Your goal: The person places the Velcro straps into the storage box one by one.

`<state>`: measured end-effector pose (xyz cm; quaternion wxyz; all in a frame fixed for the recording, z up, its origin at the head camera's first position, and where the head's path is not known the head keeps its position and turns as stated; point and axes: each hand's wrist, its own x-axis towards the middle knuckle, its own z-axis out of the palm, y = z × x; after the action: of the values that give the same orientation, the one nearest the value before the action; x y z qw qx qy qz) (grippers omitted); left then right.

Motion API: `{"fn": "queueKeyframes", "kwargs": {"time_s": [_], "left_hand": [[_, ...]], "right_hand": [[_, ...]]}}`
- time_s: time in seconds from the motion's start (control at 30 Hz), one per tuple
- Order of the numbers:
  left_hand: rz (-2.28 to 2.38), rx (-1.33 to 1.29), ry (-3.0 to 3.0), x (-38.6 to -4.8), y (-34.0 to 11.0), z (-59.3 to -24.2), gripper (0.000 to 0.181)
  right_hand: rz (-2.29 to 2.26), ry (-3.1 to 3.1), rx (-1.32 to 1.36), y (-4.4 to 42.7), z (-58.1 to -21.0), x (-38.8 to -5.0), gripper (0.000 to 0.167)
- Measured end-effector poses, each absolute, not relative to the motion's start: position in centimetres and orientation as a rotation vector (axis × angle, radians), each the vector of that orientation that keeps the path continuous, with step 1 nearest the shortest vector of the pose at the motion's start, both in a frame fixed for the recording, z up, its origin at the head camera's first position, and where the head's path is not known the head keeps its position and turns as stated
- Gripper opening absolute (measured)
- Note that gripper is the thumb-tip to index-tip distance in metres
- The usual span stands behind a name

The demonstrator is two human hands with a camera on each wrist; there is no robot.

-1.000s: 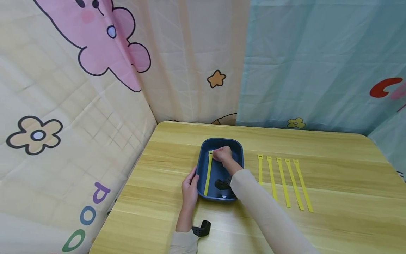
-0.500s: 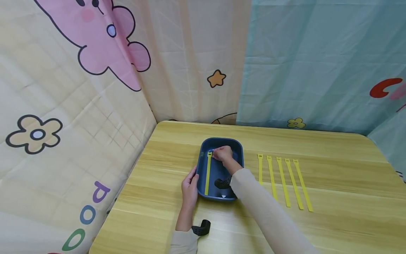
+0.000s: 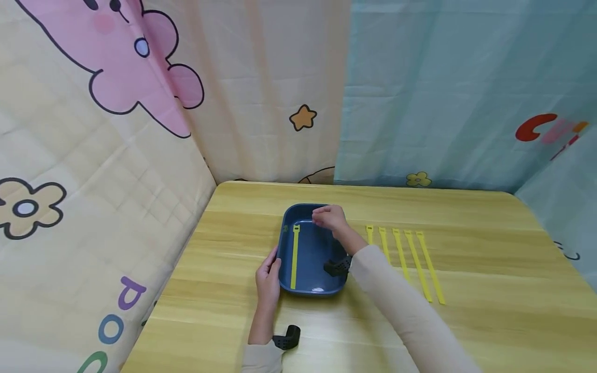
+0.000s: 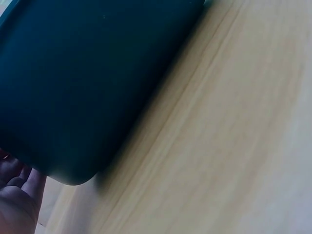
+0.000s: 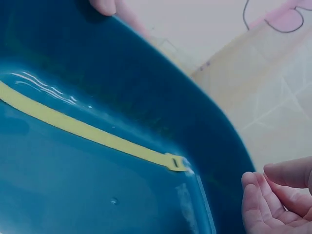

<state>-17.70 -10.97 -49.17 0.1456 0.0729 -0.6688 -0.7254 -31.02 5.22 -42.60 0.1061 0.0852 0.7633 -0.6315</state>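
Observation:
A dark blue rectangular tray (image 3: 313,259) is on the wooden table. Inside it, along the left side, lies one yellow cable strap (image 3: 295,259) with a slotted head at the far end. My left hand (image 3: 268,284) grips the tray's left wall; in the right wrist view its thumb (image 5: 105,6) laps over the rim. Over the tray's far right part hovers my right hand (image 3: 331,217). The right wrist view shows its fingers (image 5: 253,200) loosely bent, holding nothing, apart from the strap. The left wrist view has mostly the tray's outer side (image 4: 92,87).
To the right of the tray, several more yellow straps (image 3: 422,264) lie side by side on the wooden table (image 3: 489,248). My right forearm (image 3: 406,305) partly covers some of them. Patterned curtains (image 3: 261,93) stand behind and left of the table.
My right hand has let go of the strap's head and risen away to the right. The strap stays in the tray. My left hand keeps its hold, and the head view has shifted slightly.

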Motion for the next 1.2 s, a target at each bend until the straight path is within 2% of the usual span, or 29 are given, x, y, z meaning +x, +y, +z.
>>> {"fn": "queueKeyframes", "kwargs": {"time_s": [0.23, 0.5, 0.87, 1.2], "left_hand": [[-2.097, 0.221, -1.962, -16.6, -10.9, -46.3, 0.036], [-2.12, 0.213, -1.918, -17.7, -11.5, -49.1, 0.036], [-2.094, 0.19, -1.931, -17.7, -11.2, -49.3, 0.036], [-2.086, 0.189, -1.943, -17.8, -11.2, -49.2, 0.036]], "right_hand": [[-1.854, 2.289, 0.131, 6.3, -41.0, -30.7, 0.025], [-1.871, 2.346, 0.106, 8.1, -40.0, -30.5, 0.026], [-1.986, 2.365, 0.121, 12.4, -40.8, -30.7, 0.031], [-1.914, 2.507, 0.107, 15.0, -42.4, -30.7, 0.027]]}}
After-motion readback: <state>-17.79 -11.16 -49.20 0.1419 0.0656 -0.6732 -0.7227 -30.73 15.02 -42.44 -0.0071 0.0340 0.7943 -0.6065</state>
